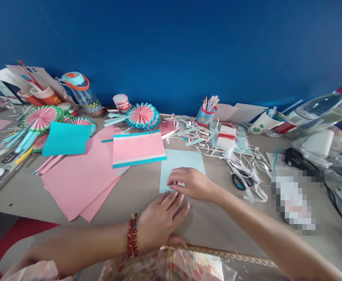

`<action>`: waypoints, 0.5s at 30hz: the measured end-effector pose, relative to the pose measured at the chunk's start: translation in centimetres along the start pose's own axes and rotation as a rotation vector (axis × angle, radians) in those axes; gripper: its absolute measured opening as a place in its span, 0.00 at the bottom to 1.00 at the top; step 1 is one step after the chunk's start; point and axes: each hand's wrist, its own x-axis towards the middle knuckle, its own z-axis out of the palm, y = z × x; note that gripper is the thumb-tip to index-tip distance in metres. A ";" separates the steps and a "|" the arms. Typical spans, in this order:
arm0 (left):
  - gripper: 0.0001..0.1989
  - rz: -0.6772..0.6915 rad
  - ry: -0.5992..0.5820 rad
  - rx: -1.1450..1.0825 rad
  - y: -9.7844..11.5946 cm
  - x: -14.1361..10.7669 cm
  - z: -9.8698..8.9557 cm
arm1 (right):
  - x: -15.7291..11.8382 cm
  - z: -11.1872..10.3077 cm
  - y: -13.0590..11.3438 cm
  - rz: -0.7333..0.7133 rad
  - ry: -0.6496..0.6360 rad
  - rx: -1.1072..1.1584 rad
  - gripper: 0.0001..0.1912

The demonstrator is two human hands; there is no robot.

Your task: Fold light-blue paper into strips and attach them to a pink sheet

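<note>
A pale blue sheet of paper [184,160] lies on the table in front of me. My right hand [192,183] is over its lower part, fingers curled down and pressed together at the tips. Whatever those tips may hold is hidden. Just below the sheet's near edge, my left hand [162,214] rests flat with its fingers apart, its fingertips close to those of my right hand. A red bead bracelet is around the left wrist. Left of the sheet sits a pink paper panel [138,147] with teal and white bands along its long edges.
Large pink sheets [80,179] and a teal sheet [67,138] lie at left. Pleated paper rosettes [143,116] stand behind, near a clear drinking bottle [84,95]. Scissors [239,181] and white paper strips [191,128] lie at right, with a pen cup [206,115] against the wall.
</note>
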 end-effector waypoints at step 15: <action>0.42 -0.007 0.018 -0.058 0.0 0.1 0.0 | 3.9 1.4 -0.7 0.233 -0.172 -0.085 0.05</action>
